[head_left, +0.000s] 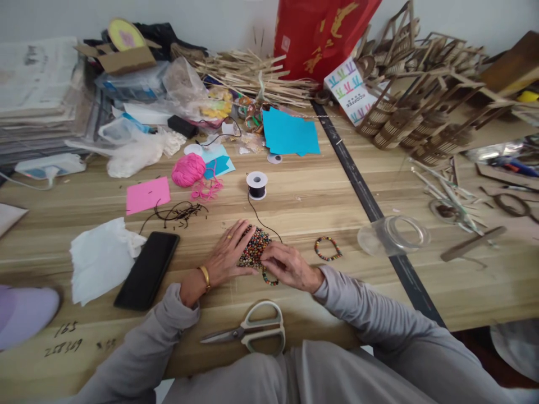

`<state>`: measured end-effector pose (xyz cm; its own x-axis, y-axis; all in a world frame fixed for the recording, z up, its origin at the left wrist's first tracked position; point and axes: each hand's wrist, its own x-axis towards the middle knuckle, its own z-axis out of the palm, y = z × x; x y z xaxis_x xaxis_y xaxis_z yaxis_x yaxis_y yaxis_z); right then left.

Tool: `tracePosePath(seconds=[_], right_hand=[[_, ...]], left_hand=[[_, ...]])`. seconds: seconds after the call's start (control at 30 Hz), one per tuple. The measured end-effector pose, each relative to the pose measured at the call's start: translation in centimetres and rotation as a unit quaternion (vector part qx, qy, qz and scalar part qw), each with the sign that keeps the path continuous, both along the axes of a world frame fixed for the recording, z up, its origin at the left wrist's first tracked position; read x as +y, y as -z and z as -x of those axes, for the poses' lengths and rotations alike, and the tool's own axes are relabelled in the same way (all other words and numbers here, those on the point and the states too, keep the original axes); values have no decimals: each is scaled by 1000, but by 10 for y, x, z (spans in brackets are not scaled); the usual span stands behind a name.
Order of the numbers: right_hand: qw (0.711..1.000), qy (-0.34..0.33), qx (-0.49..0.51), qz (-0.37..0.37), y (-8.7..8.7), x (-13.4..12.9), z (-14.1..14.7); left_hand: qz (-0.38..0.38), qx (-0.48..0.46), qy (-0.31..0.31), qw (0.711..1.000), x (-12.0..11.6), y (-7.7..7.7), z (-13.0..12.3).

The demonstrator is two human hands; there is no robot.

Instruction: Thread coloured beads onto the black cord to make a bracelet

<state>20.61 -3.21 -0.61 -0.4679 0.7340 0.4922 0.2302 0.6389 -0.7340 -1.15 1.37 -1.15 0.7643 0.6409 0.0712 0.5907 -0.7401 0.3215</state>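
A pile of small multicoloured beads lies on the wooden table. My left hand rests against the pile's left side, its fingers stretched out and spread, holding nothing. At the pile's right edge my right hand is closed in a pinch. From under its fingers comes a short beaded strand, and the fingertips hide its end. Thin black cord runs from a white spool down to the right hand. A finished-looking loop, a beaded bracelet, lies farther right.
Scissors lie near the front edge, with a black phone and white tissue at left. Behind are pink yarn, black cord scraps and blue paper. A clear plastic container and small woven baskets stand right.
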Motion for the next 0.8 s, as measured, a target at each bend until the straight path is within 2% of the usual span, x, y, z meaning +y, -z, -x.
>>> tracePosePath(seconds=[0.27,0.53,0.7,0.8], right_hand=[[993,59,52,91,0,0,1],[986,79,72,125,-1,1,2],[974,82,101,184,1,0,2],[972,84,109,192,3,-1,3]], left_hand=[[13,-39,8,999,3,5,-6],[16,-54,14,998,4,4,-4],[66,-108,3,992,4,-1,-1],[119,-164,-17,979,4,-5,3]])
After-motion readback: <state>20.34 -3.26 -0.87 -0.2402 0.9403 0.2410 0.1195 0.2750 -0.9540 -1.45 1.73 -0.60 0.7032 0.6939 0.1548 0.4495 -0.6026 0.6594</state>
